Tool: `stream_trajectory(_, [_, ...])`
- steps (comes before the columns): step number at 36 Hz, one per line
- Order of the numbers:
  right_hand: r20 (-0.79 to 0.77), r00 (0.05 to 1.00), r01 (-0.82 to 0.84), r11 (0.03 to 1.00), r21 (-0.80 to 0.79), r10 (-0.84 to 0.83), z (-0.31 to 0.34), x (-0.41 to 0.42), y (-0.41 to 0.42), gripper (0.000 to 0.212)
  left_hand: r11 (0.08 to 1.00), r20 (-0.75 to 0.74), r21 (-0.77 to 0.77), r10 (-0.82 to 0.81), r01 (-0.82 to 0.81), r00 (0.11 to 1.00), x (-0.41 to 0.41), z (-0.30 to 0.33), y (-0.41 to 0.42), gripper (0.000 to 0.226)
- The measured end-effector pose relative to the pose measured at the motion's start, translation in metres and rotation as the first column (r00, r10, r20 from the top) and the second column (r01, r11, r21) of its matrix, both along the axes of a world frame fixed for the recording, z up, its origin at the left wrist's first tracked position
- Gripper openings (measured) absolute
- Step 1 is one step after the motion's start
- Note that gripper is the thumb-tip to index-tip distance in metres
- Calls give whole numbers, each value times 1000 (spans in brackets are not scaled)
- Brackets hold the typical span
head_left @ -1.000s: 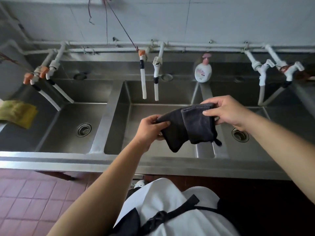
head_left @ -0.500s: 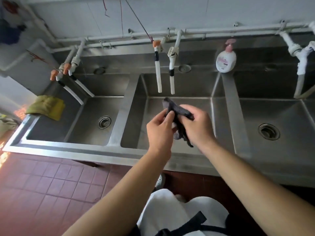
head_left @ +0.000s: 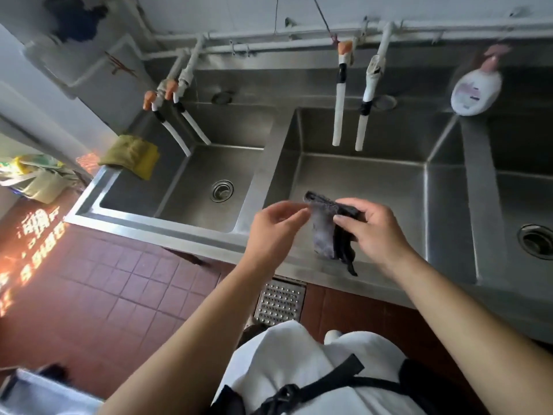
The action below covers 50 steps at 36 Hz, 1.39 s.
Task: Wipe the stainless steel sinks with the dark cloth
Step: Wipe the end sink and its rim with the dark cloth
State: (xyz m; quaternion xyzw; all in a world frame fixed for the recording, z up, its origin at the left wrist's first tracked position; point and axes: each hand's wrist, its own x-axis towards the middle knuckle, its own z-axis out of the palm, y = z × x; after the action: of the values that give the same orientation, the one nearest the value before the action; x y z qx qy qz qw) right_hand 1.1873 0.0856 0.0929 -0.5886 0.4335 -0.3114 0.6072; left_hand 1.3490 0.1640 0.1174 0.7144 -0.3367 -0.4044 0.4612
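Head view, nearest first: white garment with a black strap (head_left: 302,393) at the bottom edge. Red floor tiles (head_left: 98,283) lie left; a perforated metal drain grate (head_left: 279,301) sits in the floor just in front of the sink unit.

Both forearms reach forward over the near rim (head_left: 167,227) of the unit. Left hand (head_left: 276,232) is held above the near edge of the middle sink (head_left: 389,187), fingers loosely curled, tips at the cloth's (head_left: 324,232) left edge; motion blur prevents telling whether it actually pinches the fabric. Right hand (head_left: 371,229) grips the cloth, thumb and fingers clamped on its bunched upper part. Cloth is dark, hangs in folds between the two hands, in the air above the middle sink's near portion, a thin tail dangling below.

Left sink (head_left: 191,175) shows a round drain (head_left: 222,190). Right sink (head_left: 526,199) is partly out of frame, drain (head_left: 535,241) visible. A yellow rag (head_left: 131,155) is draped over the left sink's far-left corner.

Farther back, white spouts (head_left: 339,115) hang over the middle sink; another pair (head_left: 179,127) angles over the left sink. A white pump bottle (head_left: 475,88) stands on the back ledge between middle and right sinks, blurred. White pipes (head_left: 269,46) run along the wall.
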Motion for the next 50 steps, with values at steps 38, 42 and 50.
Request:
stream_trajectory(38, [-975,167,30,989,-147,-150,-110,169,51,34,754,593,650,-583,97,555,407,-177,121,99])
stream_trajectory(42, [-967,173,2,982,-191,-188,-128,187,85,52,750,609,655,-596,92,523,408,-184,124,101])
stream_trajectory(50, [-959,247,-52,987,-154,-137,-133,244,86,53,751,583,657,-564,68,585,407,-176,124,97])
